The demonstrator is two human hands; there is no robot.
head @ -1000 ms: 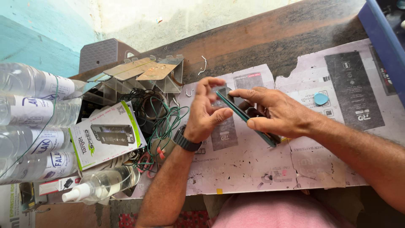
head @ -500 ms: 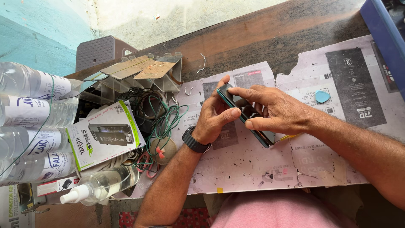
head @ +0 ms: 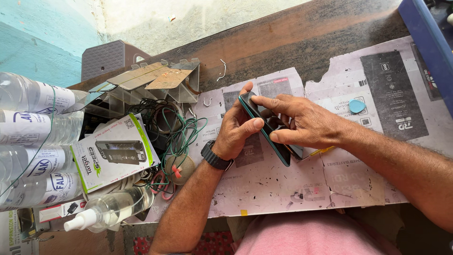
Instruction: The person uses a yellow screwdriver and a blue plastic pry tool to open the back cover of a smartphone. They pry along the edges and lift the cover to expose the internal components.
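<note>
Dark, worn wooden bench (head: 302, 42) against a pale turquoise and whitewashed wall. Much of the top is covered by flattened printed cardboard sheets (head: 283, 189), torn at the edges.

Centre of view: a slim teal-edged smartphone with a dark glass face (head: 269, 130), held tilted on its long edge just above the cardboard, between both hands. Left hand (head: 236, 134), with a black wristwatch (head: 216, 157) on the wrist, is curled around the phone's near edge, thumb pressed on the glass, grip closed on the phone. Right hand (head: 306, 125) lies over the phone's upper side, index finger stretched along the screen towards the top corner, thumb underneath on the lower part; grip also closed on the phone.

Left of the hands: a tangle of green and black wires (head: 177, 130), a small round brownish ball with a red mark (head: 179, 169) beside it, and a white and green printed box (head: 115, 156). Behind these, clear plastic holders topped with brown card (head: 151, 80). Far left: a stack of clear plastic water bottles lying on their sides (head: 33, 141). Lower left: a clear spray bottle with a white nozzle (head: 106, 210), lying flat.

Right of the hands: a small blue triangular pick (head: 357, 106) resting on the cardboard, well apart from the phone. A blue bin edge (head: 427, 42) at upper right. Pink clothing (head: 311, 236) shows at the bottom edge.
</note>
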